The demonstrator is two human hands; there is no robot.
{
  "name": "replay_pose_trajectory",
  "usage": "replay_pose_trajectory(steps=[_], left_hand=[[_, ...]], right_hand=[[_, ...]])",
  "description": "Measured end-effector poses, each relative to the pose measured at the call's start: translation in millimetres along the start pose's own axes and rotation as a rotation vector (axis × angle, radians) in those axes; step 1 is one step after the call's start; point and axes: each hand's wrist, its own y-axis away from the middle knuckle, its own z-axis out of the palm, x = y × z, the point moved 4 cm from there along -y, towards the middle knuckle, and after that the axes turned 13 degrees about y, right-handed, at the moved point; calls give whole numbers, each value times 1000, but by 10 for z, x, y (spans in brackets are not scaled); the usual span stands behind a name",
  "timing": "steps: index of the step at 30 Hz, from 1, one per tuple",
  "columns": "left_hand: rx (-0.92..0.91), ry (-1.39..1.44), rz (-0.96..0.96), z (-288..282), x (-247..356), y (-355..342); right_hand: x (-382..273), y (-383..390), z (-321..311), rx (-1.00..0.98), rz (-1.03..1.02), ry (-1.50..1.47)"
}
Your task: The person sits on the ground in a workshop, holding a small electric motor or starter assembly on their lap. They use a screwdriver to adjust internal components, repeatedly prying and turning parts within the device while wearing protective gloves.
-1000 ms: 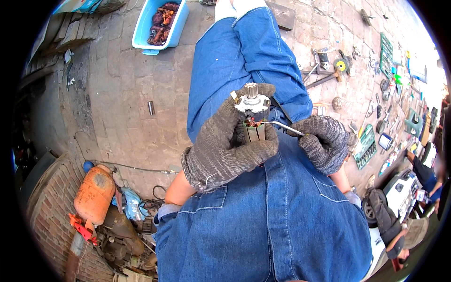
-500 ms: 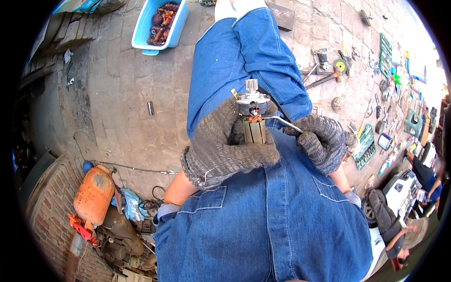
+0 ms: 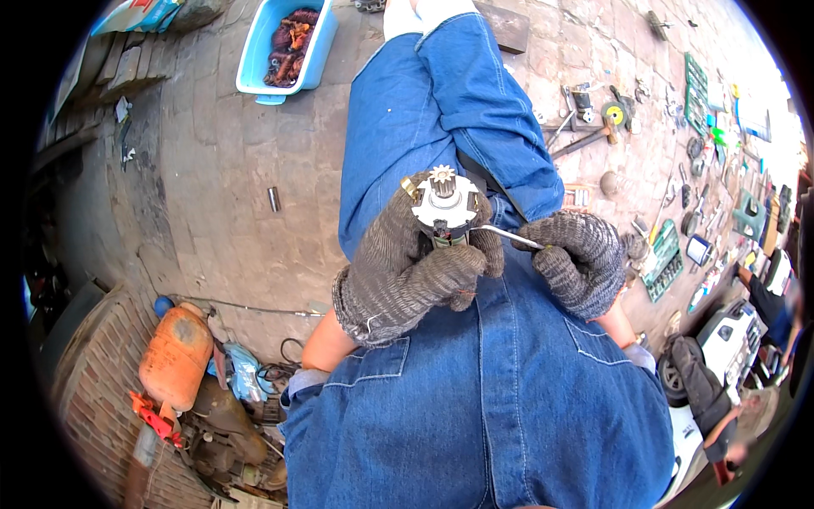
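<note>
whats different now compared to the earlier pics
The round silver-and-black motor part has tipped in the grey-gloved left hand, so its toothed metal gear now points more toward the camera and the slotted body below is mostly hidden. Nothing was let go; the grey-gloved right hand still holds the thin bent metal tool.

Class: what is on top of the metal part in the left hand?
A toothed gear tops the metal part, whose lower body is mostly hidden by the gloved left hand.
</note>
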Motion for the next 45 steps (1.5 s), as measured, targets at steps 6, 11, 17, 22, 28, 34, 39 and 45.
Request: replay_pose_trajectory(steps=[6, 11, 17, 22, 28, 34, 39, 45], left_hand=[[41, 107, 4, 21, -39, 2], [41, 227, 61, 7, -158, 1], [29, 1, 109, 65, -197, -74], [32, 181, 140, 60, -146, -75], [51, 272, 133, 41, -130, -63], [82, 290, 160, 44, -145, -64], [139, 330, 208, 33, -200, -80], [236, 407, 237, 77, -244, -110]], right_hand=[[-13, 13, 27, -1, 35, -50], [-31, 26, 61, 35, 35, -40], [-149, -36, 42, 75, -71, 152], [-115, 31, -15, 102, -44, 74], [-107, 29, -46, 119, -37, 92], [-136, 32, -48, 103, -11, 169], [-165, 33, -26, 148, -56, 247], [-155, 0, 49, 161, -77, 285]])
